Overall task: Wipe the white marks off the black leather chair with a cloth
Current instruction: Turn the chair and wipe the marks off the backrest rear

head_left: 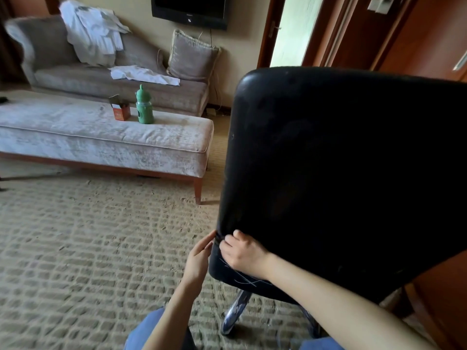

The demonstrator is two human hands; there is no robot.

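Head view: black leather chair [341,160] looks stiff, padded; hold its edge, where left hand [199,257] lies flat, right hand [242,251] seemingly pinches.

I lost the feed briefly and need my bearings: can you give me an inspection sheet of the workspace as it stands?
Surface: black chair, back tilted; white marks near its lower left edge.
Job's things: no cloth seen in either hand; white cloths lie on the sofa.
Clutter: green bottle and orange box on the bench.
Hands: left hand flat against the chair's edge; right hand on the chair, fingers curled at the edge, grip unclear.
Cables: a cord hangs below the television.
Surroundings: carpet, open doorway.
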